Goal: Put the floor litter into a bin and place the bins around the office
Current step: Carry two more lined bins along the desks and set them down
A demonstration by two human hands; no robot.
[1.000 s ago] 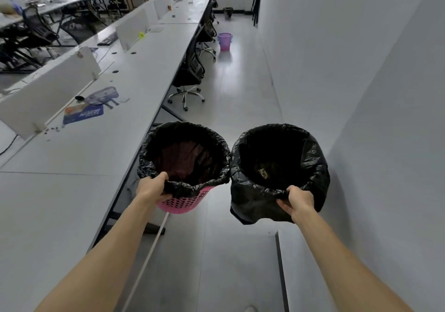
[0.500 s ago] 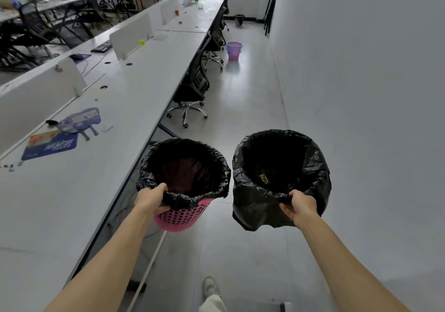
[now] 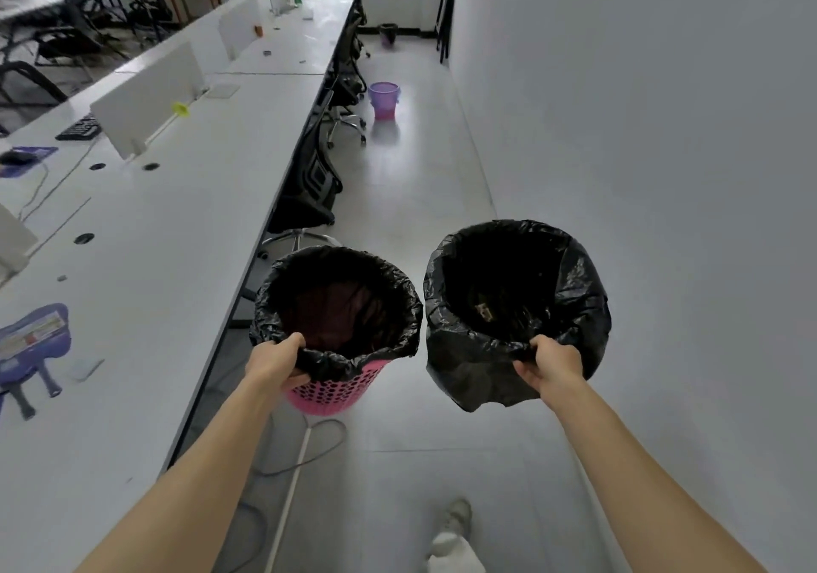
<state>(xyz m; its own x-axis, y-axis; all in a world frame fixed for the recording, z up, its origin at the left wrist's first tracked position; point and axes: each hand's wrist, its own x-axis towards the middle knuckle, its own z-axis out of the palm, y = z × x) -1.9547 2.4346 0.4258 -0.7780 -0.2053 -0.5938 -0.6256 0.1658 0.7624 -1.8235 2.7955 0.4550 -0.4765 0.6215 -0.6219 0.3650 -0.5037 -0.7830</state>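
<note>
I carry two bins above the aisle floor. My left hand [image 3: 276, 362] grips the near rim of a pink perforated bin [image 3: 336, 391] lined with a black bag. My right hand [image 3: 550, 362] grips the near rim of a second bin [image 3: 521, 378] wholly wrapped in a black bag, with a small scrap of litter [image 3: 485, 310] at its bottom. The two bins hang side by side, almost touching. Further down the aisle a purple bin [image 3: 383, 100] stands on the floor, and a dark bin [image 3: 388, 34] sits by the far wall.
A long white desk [image 3: 185, 227] runs along the left with dividers, a keyboard and a blue fan-shaped card. Black office chairs [image 3: 314, 192] stick out into the aisle. A white wall [image 3: 641, 152] bounds the right. A cable [image 3: 318, 444] lies on the floor below the pink bin.
I have walked forward along the aisle with both bins; the chair and purple bin are nearer. Both grips are unchanged. My foot now shows at the bottom.
</note>
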